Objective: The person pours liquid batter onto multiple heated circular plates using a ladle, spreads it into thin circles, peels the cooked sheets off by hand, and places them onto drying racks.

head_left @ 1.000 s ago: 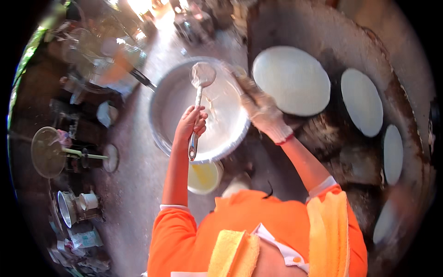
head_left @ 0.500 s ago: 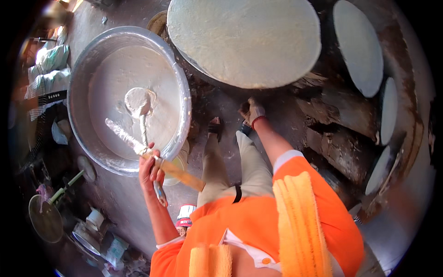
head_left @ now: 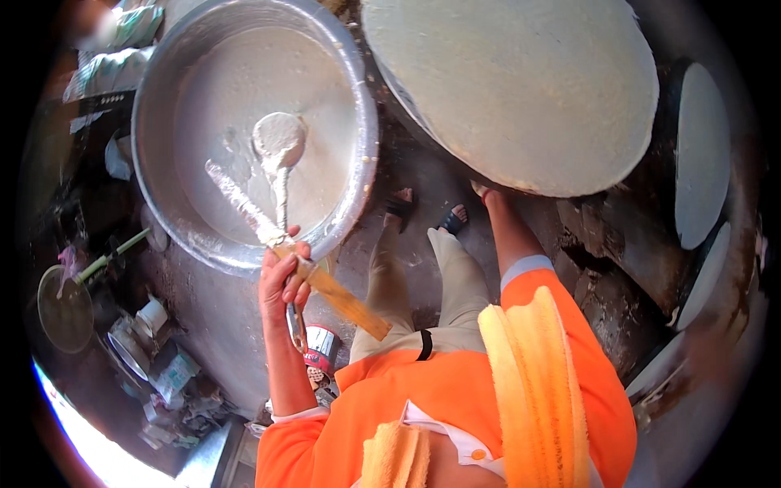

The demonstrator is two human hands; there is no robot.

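My left hand [head_left: 286, 272] is closed around a ladle and a flat wooden stick [head_left: 346, 301] together. The ladle's bowl [head_left: 280, 137], coated in pale batter, is over the batter [head_left: 211, 106] in a large metal basin [head_left: 370, 146]. Thick batter also coats the far end of the stick, which is above the basin's near side. Ahead and to the right is a big round surface [head_left: 521, 89] covered with a smooth pale layer. My right hand [head_left: 482, 190] reaches to its near edge, mostly hidden beneath it, with the fingers out of sight.
Several pale round discs [head_left: 703, 154] lean along the right side. Split logs [head_left: 622, 236] lie below the round surface. At lower left are a round pan [head_left: 65, 309], a green stick [head_left: 114, 256] and white containers [head_left: 151, 315]. A red-and-white can [head_left: 322, 346] stands by my left elbow.
My right hand has gone from plain view to under the near edge of the round surface. The whole view has shifted; my left hand keeps the ladle and stick above the basin.
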